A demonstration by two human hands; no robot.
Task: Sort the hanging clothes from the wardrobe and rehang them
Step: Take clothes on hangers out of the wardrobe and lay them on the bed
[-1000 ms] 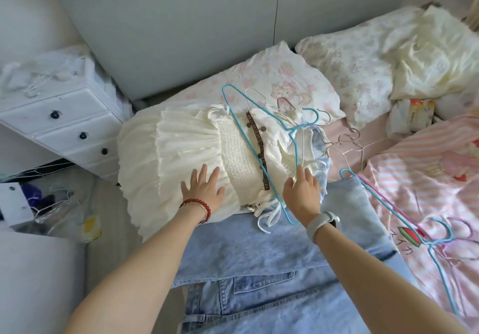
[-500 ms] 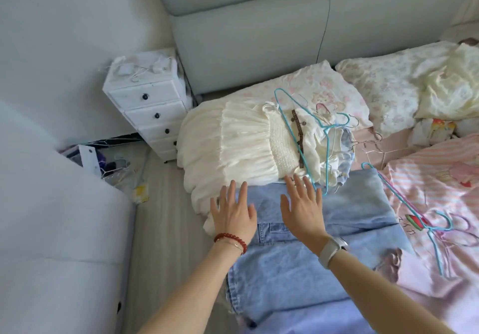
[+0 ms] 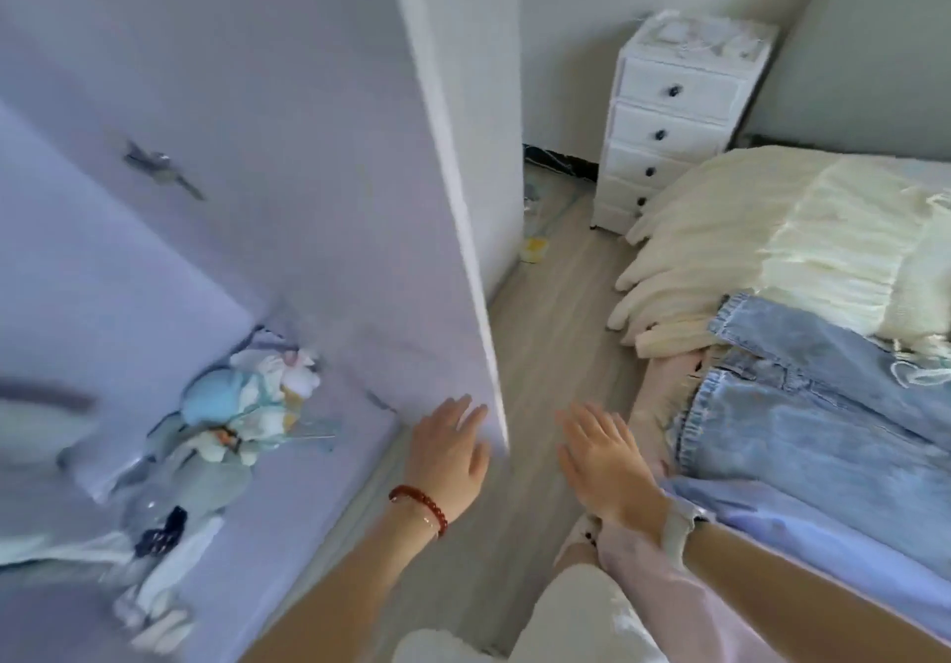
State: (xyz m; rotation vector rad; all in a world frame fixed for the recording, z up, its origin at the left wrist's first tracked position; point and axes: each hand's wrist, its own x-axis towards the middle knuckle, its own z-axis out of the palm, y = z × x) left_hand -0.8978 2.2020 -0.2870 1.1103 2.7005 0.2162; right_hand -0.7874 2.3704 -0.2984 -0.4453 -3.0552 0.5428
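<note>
A cream pleated dress (image 3: 761, 245) lies on the bed at the right, with light blue denim garments (image 3: 813, 405) spread below it. My left hand (image 3: 448, 456), wearing a red bead bracelet, hovers with straight fingers beside the edge of a pale lilac wardrobe panel (image 3: 319, 199). My right hand (image 3: 604, 462), fingers spread and empty, hangs over the wooden floor just left of the bed's edge. Neither hand touches any clothing.
A white chest of drawers (image 3: 674, 117) stands against the wall beyond the bed. Small items, among them a plush toy (image 3: 247, 405), lie on the lilac surface at the left. A narrow strip of wooden floor (image 3: 550, 333) runs between wardrobe and bed.
The view has swung left from the bed toward the wardrobe. Both hands have left the dress and denim and now hang empty over the floor.
</note>
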